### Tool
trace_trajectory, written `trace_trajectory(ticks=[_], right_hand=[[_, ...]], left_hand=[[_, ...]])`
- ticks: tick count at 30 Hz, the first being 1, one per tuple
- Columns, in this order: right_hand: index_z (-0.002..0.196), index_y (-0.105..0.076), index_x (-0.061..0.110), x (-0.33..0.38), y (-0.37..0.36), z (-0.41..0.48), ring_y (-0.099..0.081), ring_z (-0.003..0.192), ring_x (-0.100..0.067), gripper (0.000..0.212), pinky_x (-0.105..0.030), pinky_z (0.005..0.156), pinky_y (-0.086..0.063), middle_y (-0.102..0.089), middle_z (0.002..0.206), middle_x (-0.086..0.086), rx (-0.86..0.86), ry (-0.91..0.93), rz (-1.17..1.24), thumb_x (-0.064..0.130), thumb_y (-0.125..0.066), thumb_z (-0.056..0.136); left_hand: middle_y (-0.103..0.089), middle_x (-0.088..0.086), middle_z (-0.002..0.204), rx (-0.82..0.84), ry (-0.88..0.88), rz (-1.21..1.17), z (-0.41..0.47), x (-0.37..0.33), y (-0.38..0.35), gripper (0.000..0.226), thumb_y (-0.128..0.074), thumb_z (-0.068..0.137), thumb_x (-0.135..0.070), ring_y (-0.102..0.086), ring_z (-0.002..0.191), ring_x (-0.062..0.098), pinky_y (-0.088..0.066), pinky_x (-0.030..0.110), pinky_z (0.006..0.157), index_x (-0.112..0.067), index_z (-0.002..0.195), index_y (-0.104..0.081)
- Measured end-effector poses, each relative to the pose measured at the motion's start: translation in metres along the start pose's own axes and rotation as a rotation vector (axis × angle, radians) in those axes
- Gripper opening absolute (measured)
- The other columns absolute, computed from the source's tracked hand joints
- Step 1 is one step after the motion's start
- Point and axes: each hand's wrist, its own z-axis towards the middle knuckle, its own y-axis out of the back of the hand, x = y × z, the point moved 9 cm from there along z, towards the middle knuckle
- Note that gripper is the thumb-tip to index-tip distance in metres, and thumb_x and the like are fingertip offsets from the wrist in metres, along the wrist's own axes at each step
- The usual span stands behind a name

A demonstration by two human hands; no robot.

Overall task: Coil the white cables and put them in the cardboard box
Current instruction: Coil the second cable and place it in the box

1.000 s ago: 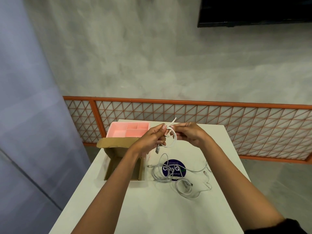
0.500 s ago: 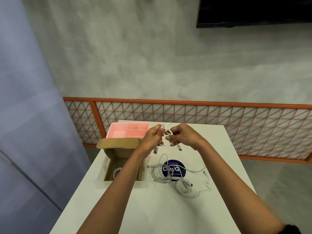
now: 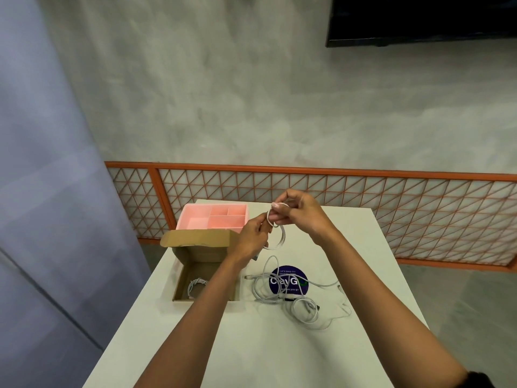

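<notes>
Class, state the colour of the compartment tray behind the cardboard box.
The compartment tray is pink, clearest in the head view.

The left hand (image 3: 251, 236) shows only its back, so its fingertips on the white cable loop (image 3: 282, 239) are hidden. The left forearm (image 3: 207, 312) covers the right wall of the cardboard box (image 3: 179, 287) and part of the coiled cable (image 3: 196, 284) inside. Small print on the round sticker (image 3: 293, 275) is unreadable. A black screen (image 3: 419, 21) is cut off at the top right
</notes>
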Motion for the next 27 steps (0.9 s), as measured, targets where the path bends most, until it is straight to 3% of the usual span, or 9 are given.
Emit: trace_trajectory(ticks=[5,10,13,15,19,24,27], right_hand=[[0.082,-0.057,0.006,0.001,0.003,0.0,-0.069,0.06,-0.011,0.01,-0.021,0.062,-0.058,-0.068,0.079,-0.015,-0.015,-0.045,0.218,0.004,-0.059,0.091],[0.08,-0.055,0.008,-0.006,0.028,0.003,-0.068,0.059,-0.009,0.013,-0.021,0.064,-0.058,-0.067,0.079,-0.013,-0.166,-0.093,0.384,0.005,-0.057,0.093],[0.083,-0.055,0.007,-0.017,0.041,0.004,-0.068,0.058,-0.008,0.01,-0.022,0.066,-0.058,-0.066,0.077,-0.011,-0.25,-0.134,0.462,0.006,-0.056,0.093],[0.089,-0.056,0.004,-0.025,0.045,0.005,-0.068,0.058,-0.008,0.005,-0.023,0.066,-0.059,-0.065,0.077,-0.011,-0.268,-0.163,0.503,0.006,-0.056,0.093],[0.112,-0.056,-0.005,-0.039,0.047,0.006,-0.068,0.059,-0.008,0.022,-0.023,0.066,-0.06,-0.066,0.077,-0.011,-0.27,-0.21,0.527,0.008,-0.056,0.094],[0.107,-0.055,-0.005,-0.05,0.045,0.007,-0.066,0.062,-0.012,0.015,-0.025,0.066,-0.06,-0.062,0.076,-0.012,-0.29,-0.262,0.6,0.005,-0.049,0.097],[0.096,-0.057,-0.003,-0.056,0.044,0.005,-0.064,0.069,-0.014,0.018,-0.027,0.068,-0.059,-0.063,0.082,-0.012,-0.271,-0.312,0.568,0.005,-0.04,0.1]], left_hand=[[-0.047,0.0,0.073,0.003,0.024,-0.022,-0.005,-0.001,-0.005,0.024,-0.04,0.101,-0.03,-0.046,0.062,0.015,-0.046,0.039,0.063,-0.012,0.096,-0.056],[-0.04,0.003,0.07,-0.026,-0.093,-0.033,-0.009,-0.013,-0.001,0.028,-0.034,0.103,-0.025,-0.044,0.063,0.021,-0.043,0.013,0.045,-0.009,0.084,-0.046],[-0.037,0.003,0.064,-0.022,-0.116,-0.056,-0.01,-0.015,-0.001,0.028,-0.034,0.103,-0.027,-0.038,0.057,0.02,-0.048,0.017,0.052,-0.01,0.087,-0.049],[-0.037,-0.002,0.062,-0.006,-0.118,-0.039,-0.01,-0.016,-0.002,0.024,-0.036,0.102,-0.028,-0.038,0.054,0.012,-0.051,0.022,0.057,-0.01,0.097,-0.051],[-0.033,-0.005,0.056,0.045,-0.156,0.025,-0.011,-0.02,-0.006,0.019,-0.045,0.099,-0.029,-0.032,0.047,0.003,-0.051,0.03,0.059,-0.012,0.103,-0.051],[-0.036,-0.004,0.053,-0.013,-0.222,0.147,-0.009,-0.025,-0.002,0.016,-0.054,0.095,-0.035,-0.034,0.05,0.013,-0.05,0.04,0.054,-0.019,0.099,-0.055],[-0.043,0.009,0.054,-0.082,-0.266,0.159,-0.008,-0.029,0.005,0.017,-0.051,0.096,-0.034,-0.036,0.051,0.016,-0.051,0.043,0.053,-0.018,0.096,-0.056]])
